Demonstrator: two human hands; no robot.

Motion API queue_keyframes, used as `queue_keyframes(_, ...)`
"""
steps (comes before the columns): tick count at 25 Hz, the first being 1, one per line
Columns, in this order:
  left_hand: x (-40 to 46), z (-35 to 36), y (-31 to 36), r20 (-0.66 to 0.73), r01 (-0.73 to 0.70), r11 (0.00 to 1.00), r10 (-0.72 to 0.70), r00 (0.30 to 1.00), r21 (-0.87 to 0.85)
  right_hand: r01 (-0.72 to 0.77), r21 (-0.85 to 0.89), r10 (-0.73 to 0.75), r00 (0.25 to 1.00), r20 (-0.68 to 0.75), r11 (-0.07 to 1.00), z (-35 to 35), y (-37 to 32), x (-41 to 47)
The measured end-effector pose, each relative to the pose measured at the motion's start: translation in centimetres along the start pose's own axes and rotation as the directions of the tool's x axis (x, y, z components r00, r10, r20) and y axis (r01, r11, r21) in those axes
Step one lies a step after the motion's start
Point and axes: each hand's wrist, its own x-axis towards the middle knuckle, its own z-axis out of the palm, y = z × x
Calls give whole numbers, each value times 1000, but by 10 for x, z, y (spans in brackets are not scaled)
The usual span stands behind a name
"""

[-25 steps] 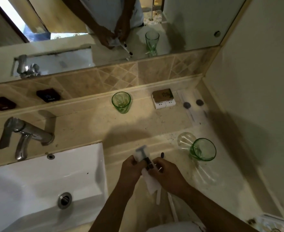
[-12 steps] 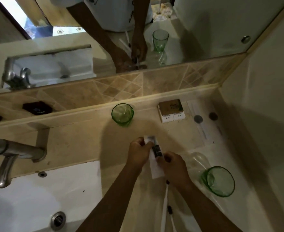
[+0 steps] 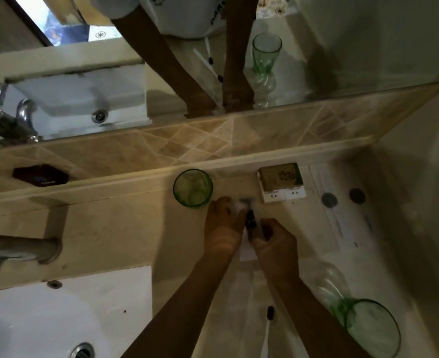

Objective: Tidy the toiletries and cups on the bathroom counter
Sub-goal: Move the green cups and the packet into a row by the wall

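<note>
Both hands meet over the counter (image 3: pixel 115 228), just at 5 o'clock of the upright green cup (image 3: pixel 193 188) by the back ledge: the left hand (image 3: pixel 223 228) pinches the top of a small white sachet (image 3: pixel 246 250) with a dark item showing in it, and the right hand (image 3: pixel 275 241) curls round its lower part. The step looks like setting this toiletry down near the boxed soaps (image 3: pixel 281 186) at 1 o'clock — next it wants a square release beside them. A second green cup (image 3: pixel 373 329) stands at 4 o'clock. The beige stone counter meets a white basin (image 3: pixel 45 319) at 8 o'clock, with a mirror (image 3: pixel 342 47) above the tiles.
</note>
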Motion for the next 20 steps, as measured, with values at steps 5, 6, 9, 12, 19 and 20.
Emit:
queue_keyframes(5, -24, 7, -32, -7, -371, 881, 390, 921, 292, 168, -126, -173, 984, -34, 978, 5, 11, -4)
queue_keyframes(6, -24, 7, -37, 3, -420, 845, 445, 896, 331, 200, -167, -207, 978, -28, 966, 5, 14, -5)
queue_keyframes(9, -25, 6, -42, 56, -524, 748, 552, 832, 407, 262, -259, -260, 965, 45, 929, 9, 19, -7)
queue_keyframes(12, -25, 1, -43, 102, -518, 755, 525, 845, 403, 271, -377, -276, 960, 42, 886, 10, 20, -6)
queue_keyframes(19, -44, -3, -66, 37, -674, 629, 720, 693, 387, 284, -392, -282, 957, 66, 875, 1, 14, -16)
queue_keyframes(20, -45, -2, -70, 57, -698, 604, 739, 671, 385, 303, -423, -288, 952, 100, 854, 2, 15, -18)
